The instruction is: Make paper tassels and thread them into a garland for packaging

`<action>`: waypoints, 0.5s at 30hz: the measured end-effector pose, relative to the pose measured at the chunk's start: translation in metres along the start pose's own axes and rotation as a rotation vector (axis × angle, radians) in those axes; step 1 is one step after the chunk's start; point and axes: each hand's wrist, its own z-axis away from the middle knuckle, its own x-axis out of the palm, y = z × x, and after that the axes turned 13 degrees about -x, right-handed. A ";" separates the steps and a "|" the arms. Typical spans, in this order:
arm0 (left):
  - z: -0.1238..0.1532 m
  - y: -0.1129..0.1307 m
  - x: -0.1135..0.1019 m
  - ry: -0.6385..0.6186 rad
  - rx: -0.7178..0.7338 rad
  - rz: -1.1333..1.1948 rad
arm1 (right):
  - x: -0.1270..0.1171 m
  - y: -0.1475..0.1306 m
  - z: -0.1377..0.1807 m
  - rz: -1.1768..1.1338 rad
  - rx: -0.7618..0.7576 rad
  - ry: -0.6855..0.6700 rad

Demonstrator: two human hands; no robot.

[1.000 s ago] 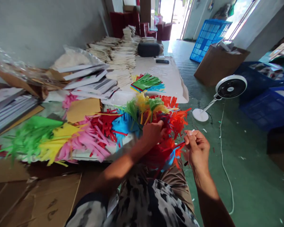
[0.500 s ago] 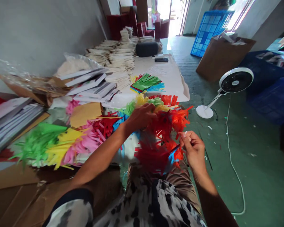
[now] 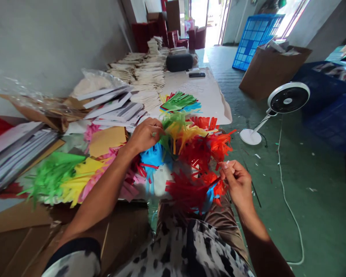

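A string of fringed paper pieces (image 3: 190, 154) in red, orange, yellow, green and blue hangs between my two hands above my lap. My left hand (image 3: 145, 134) is closed on the green and yellow fringe at the far end of the string. My right hand (image 3: 238, 182) pinches the near end, where red and blue fringe bunch together beside a thin stick. More fringed paper (image 3: 72, 175) in green, yellow and pink lies on the table to the left.
Stacks of paper and card (image 3: 145, 75) cover the table, with a small pile of cut fringe (image 3: 178, 100) further back. A white floor fan (image 3: 286, 100) with a trailing cord stands on the green floor at right. Cardboard boxes and blue crates stand behind it.
My left hand has moved up and to the left along the string, from the red pieces to the green and yellow fringe. My right hand has stayed nearly in place.
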 end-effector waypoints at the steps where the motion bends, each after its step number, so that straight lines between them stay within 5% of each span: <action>1: 0.003 0.003 0.003 -0.033 0.006 -0.053 | 0.002 0.001 -0.001 -0.002 -0.001 -0.002; 8: 0.000 0.049 0.063 -0.139 0.286 -0.255 | 0.008 0.003 0.001 0.041 -0.023 -0.053; 15: 0.009 0.019 0.065 -0.081 -0.067 -0.368 | 0.006 0.009 0.003 -0.014 0.004 -0.070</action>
